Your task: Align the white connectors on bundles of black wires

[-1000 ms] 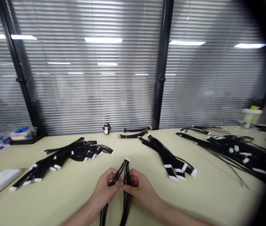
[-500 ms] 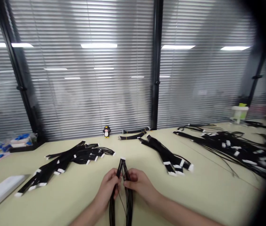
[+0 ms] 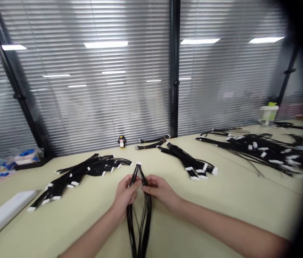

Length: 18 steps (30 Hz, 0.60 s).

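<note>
A black wire harness with a white connector at its far end hangs between my hands, its wires parted into two main strands. My left hand is closed on the left strand, thumb pointing across toward the middle. On the other side, my right hand pinches the right strand just below the connector. A few thin wires run loose in the gap between the strands. The near end of the harness passes out of view at the bottom.
Similar harnesses lie in a left pile, a smaller right pile and a large far-right heap. Two tied bundles and a penguin figure are at the back. A white bar-shaped object lies at left.
The view has tilted down slightly. Both hands still hold the harness; the left thumb has shifted inward, and the strands now bow apart below the hands, with more loose wires between them.
</note>
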Available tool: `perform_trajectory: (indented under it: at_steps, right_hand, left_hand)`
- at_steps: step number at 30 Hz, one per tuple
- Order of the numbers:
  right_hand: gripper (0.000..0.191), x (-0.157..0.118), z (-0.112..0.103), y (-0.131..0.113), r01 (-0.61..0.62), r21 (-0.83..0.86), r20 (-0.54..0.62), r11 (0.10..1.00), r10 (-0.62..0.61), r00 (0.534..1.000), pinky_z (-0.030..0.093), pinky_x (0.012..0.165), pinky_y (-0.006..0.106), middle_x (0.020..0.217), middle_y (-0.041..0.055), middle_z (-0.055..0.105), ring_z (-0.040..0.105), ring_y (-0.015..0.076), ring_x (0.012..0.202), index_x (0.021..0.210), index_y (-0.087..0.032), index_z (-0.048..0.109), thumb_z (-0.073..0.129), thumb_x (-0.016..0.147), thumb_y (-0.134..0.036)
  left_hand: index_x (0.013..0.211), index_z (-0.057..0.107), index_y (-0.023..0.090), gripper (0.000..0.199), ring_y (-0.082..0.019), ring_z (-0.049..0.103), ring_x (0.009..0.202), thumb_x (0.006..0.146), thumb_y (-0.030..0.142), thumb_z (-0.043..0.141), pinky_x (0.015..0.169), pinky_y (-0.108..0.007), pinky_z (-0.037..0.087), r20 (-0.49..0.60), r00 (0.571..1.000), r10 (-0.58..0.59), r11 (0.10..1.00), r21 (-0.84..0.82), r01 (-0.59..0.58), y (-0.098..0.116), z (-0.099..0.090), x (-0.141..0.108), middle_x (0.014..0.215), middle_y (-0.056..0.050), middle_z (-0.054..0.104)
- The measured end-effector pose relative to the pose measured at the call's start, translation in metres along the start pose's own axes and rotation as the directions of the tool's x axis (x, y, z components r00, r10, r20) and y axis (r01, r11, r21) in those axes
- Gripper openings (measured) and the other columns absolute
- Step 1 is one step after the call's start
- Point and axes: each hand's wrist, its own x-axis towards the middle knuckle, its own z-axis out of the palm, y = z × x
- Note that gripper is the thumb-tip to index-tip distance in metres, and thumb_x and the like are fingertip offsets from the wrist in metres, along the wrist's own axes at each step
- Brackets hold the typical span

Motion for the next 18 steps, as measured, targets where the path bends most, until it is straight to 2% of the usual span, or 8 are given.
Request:
perform_trajectory:
  at_steps: [5, 11, 15, 18]
  right_hand:
    - [0.027, -0.0015, -0.0002, -0.0006, -0.043, 0.004, -0.009, 0.999, 0.043, 0.999, 0.039, 0.071, 0.027, 0.080, 0.0033, 0.060, 0.053, 0.0129, 0.074, 0.084, -0.012, 0.062, 0.068, 0.068, -0.033]
    - [0.024, -0.0069, 0.0001, -0.0029, -0.017, -0.022, -0.046, 1.000, 0.016, 0.999, 0.039, 0.071, 0.027, 0.079, 0.0029, 0.059, 0.052, 0.0125, 0.074, 0.084, -0.012, 0.060, 0.066, 0.070, -0.031]
    - [0.026, -0.0082, -0.0002, -0.0050, -0.045, -0.014, -0.063, 0.999, 0.044, 0.997, 0.040, 0.070, 0.027, 0.080, 0.0039, 0.060, 0.052, 0.0130, 0.074, 0.085, -0.012, 0.061, 0.066, 0.069, -0.031]
    - [0.026, -0.0082, -0.0001, -0.0073, -0.032, 0.002, -0.041, 0.999, 0.032, 0.999, 0.040, 0.072, 0.027, 0.081, 0.0038, 0.060, 0.053, 0.0127, 0.074, 0.086, -0.012, 0.062, 0.066, 0.068, -0.030]
  left_hand:
    - [0.088, 0.047, 0.016, 0.036, 0.003, 0.026, 0.041, 0.067, 0.041, 0.062, 0.035, -0.012, 0.015, 0.026, 1.000, 0.012, 0.999, -0.049, -0.011, -0.0022, -0.0025, 0.0007, 0.059, 0.007, 0.032]
    - [0.084, 0.047, 0.016, 0.031, 0.002, 0.031, 0.040, 0.069, 0.040, 0.059, 0.034, -0.013, 0.018, 0.050, 0.999, -0.005, 0.999, -0.043, 0.008, -0.0037, -0.0029, -0.0009, 0.063, 0.004, 0.042]
    - [0.085, 0.048, 0.015, 0.034, -0.001, 0.030, 0.039, 0.069, 0.043, 0.059, 0.036, -0.013, 0.022, 0.014, 1.000, -0.017, 1.000, -0.016, 0.018, -0.0031, -0.0011, -0.0018, 0.048, 0.007, 0.030]
    - [0.089, 0.048, 0.015, 0.036, -0.001, 0.027, 0.038, 0.069, 0.044, 0.059, 0.037, -0.013, 0.021, 0.042, 0.999, -0.007, 0.999, -0.041, 0.008, -0.0008, 0.0006, -0.0028, 0.047, 0.009, 0.020]
